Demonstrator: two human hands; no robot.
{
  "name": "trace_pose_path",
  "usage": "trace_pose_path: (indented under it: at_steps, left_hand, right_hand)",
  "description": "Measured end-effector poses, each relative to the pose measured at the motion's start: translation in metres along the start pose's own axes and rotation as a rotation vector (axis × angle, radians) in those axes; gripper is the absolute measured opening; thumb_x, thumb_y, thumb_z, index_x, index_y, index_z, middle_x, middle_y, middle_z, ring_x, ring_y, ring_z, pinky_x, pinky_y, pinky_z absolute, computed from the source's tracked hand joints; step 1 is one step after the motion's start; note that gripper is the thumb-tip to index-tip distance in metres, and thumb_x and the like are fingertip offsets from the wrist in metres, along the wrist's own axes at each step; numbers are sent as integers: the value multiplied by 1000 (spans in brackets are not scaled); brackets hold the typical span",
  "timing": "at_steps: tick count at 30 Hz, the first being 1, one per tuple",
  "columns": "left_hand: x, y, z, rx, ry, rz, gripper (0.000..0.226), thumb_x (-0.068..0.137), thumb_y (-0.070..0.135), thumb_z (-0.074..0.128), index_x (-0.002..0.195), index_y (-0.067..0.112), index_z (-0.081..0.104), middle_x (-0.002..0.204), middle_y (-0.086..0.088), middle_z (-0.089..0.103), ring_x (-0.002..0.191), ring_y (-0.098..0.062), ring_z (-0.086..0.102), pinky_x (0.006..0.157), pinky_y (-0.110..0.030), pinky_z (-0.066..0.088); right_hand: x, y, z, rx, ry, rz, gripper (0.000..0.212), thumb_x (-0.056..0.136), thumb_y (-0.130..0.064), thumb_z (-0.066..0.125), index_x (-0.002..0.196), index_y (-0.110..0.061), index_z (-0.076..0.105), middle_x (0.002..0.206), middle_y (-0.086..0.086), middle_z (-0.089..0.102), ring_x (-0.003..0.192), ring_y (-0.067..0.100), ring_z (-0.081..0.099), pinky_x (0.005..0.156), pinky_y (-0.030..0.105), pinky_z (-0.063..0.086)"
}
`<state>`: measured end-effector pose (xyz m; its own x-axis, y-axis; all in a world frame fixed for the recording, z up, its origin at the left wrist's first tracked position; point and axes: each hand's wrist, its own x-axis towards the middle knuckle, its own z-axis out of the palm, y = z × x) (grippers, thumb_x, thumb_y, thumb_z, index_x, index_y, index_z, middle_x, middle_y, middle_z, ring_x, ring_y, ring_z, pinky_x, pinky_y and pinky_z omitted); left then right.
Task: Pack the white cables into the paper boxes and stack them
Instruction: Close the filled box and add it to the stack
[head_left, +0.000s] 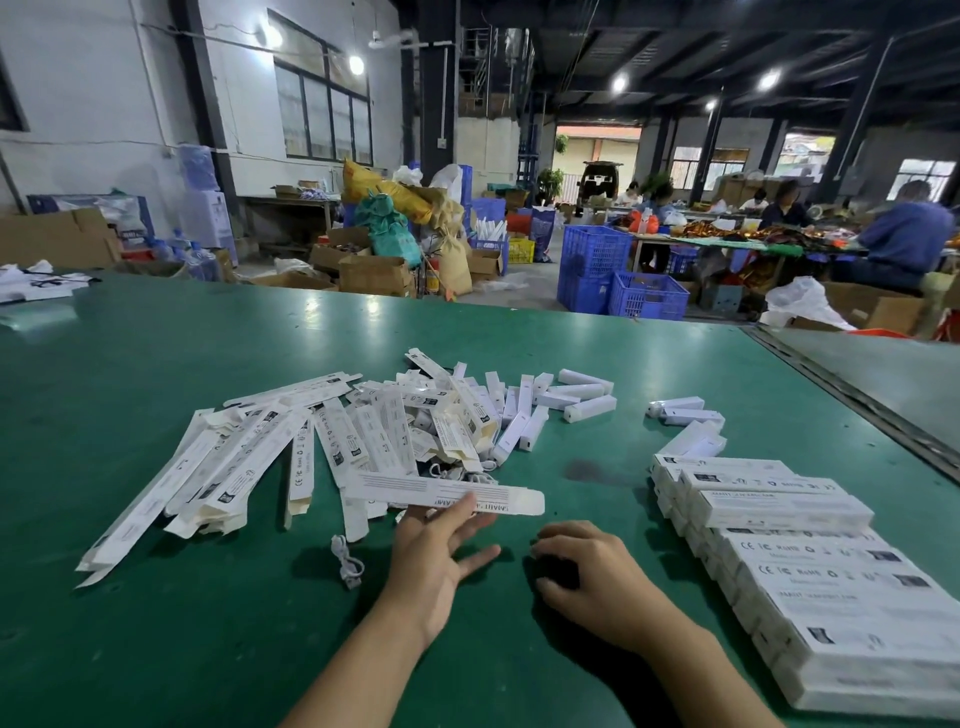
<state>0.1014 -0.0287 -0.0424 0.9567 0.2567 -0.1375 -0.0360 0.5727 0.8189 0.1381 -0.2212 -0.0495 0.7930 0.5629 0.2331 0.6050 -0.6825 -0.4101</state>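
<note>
My left hand (436, 551) holds a flat unfolded paper box (447, 493) by its long edge, thumb on top, the other fingers spread below. My right hand (592, 566) rests curled on the green table (208, 649); whether it holds anything is hidden. A coiled white cable (347, 561) lies loose just left of my left hand. A heap of flat paper boxes (291, 452) spreads across the table's middle. Stacked packed boxes (810, 566) run in a row at the right.
Small white devices (582, 395) lie scattered behind the heap and near the stack. A seam in the table (857, 405) runs diagonally at the right. Beyond the far edge stand blue crates (618, 280), cardboard cartons and seated people.
</note>
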Motion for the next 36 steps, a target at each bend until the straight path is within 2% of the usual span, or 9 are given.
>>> trace_pose_path:
  at_steps: [5,9,13,16,20,25,28,30,36]
  left_hand:
    - [2,2,-2,-112,-65,-137,30,77,20,71,101,4,64,98,-13,73,99,-31,71,78,-53,58]
    - [1,0,-2,-205,-102,-255,24,85,28,64,97,8,68,88,-10,71,101,-39,70,82,-62,52]
    - [-1,-2,2,-286,-139,-298,33,96,33,54,103,3,65,79,-11,72,104,-46,67,87,-66,48]
    - [-1,-3,4,-365,-155,-306,38,96,34,53,106,-3,60,90,-19,73,99,-45,70,74,-61,57]
    - [1,-2,2,-340,-178,-314,46,91,40,54,105,-4,60,129,-30,61,109,-42,67,87,-54,55]
    - [2,-3,1,-274,-221,-315,56,88,43,55,90,-9,75,109,-30,70,98,-39,71,76,-52,60]
    - [2,-3,2,-274,-217,-291,53,87,41,56,93,-8,76,104,-28,72,92,-35,73,69,-41,62]
    - [1,-2,3,-278,-207,-261,50,87,39,56,92,-7,76,98,-26,73,85,-32,75,61,-36,61]
    - [-2,-4,7,-232,-204,-234,46,86,37,56,97,-2,78,96,-21,74,74,-24,74,54,-28,58]
  right_hand:
    - [-1,8,-5,141,177,98,45,80,-1,70,121,-18,66,97,-6,67,90,10,65,86,4,41]
    - [2,-6,2,173,422,78,29,75,1,80,100,-13,75,85,-18,69,83,0,65,78,-4,37]
    - [6,-19,6,159,628,4,21,69,3,84,80,-14,78,82,-20,66,75,-2,58,74,0,39]
    - [6,-27,12,250,618,-26,22,71,5,81,78,-15,76,82,-19,66,70,-9,59,69,2,42]
    - [4,-30,15,316,579,-84,29,71,11,78,80,-16,76,86,-18,70,74,-3,67,71,13,53]
    - [4,-33,11,335,580,-101,23,70,8,80,78,-13,78,88,-11,72,78,-2,68,72,18,56]
    - [1,-38,8,397,497,-112,4,74,-17,79,77,-17,78,95,-11,70,88,1,67,81,15,51]
    - [0,-39,7,427,467,-82,11,77,-30,75,78,-19,77,98,-12,67,97,3,65,87,15,47]
    - [4,-41,11,476,473,30,19,78,-19,81,66,-16,66,99,-13,63,97,4,63,83,13,44]
